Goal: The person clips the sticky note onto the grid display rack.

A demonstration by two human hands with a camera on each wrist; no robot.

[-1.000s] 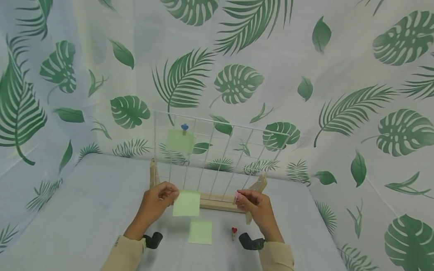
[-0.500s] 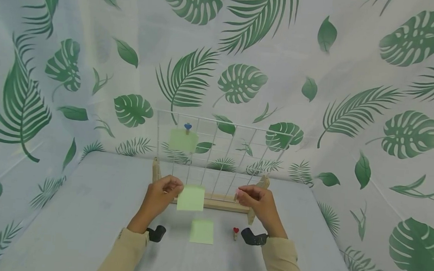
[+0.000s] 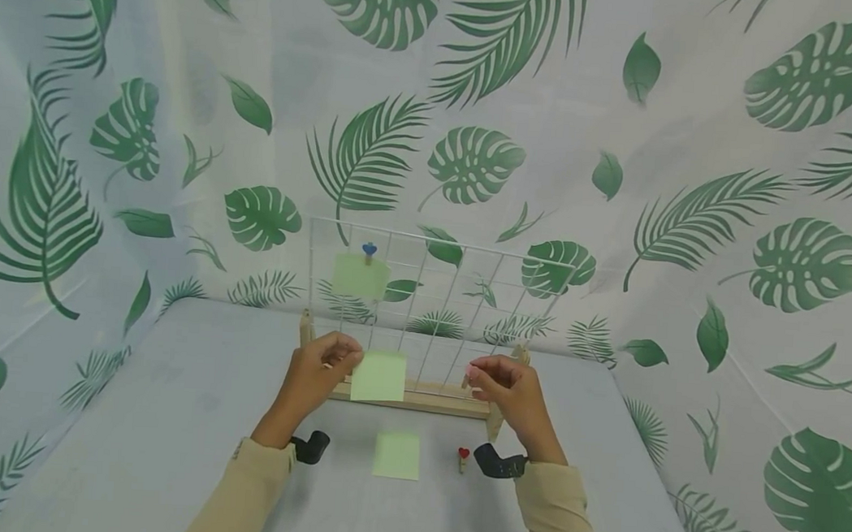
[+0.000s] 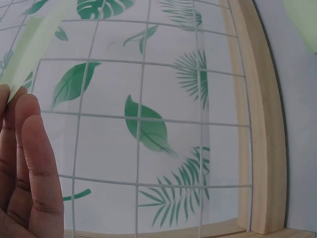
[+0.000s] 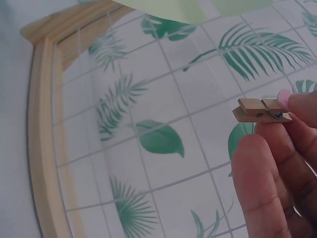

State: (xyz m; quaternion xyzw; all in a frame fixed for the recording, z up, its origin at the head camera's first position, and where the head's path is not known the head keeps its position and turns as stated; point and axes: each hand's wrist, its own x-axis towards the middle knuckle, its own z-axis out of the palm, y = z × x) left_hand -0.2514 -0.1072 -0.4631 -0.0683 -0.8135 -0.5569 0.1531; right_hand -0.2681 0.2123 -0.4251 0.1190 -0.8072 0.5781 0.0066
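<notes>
L hand (image 3: 317, 377) pinches sq. pale-green paper note (image 3: 379, 377) by its edge. R hand (image 3: 512, 387) pinches sm. pink-topped wooden clothespin (image 5: 253, 110). White wire grid (image 4: 139, 118) stands beyond both hands' fingertips.

The head camera looked forward and down from farthest back, covering the whole width of the wire grid (image 3: 440, 316), the left hand (image 3: 315, 375) at 7 o'clock and the right hand (image 3: 510, 387) at 5. Both wrist cameras faced the grid close up, sharing it with the head view; a wooden bar (image 4: 266, 124) lay at 3 o'clock in the left one, 9 in the right.
</notes>
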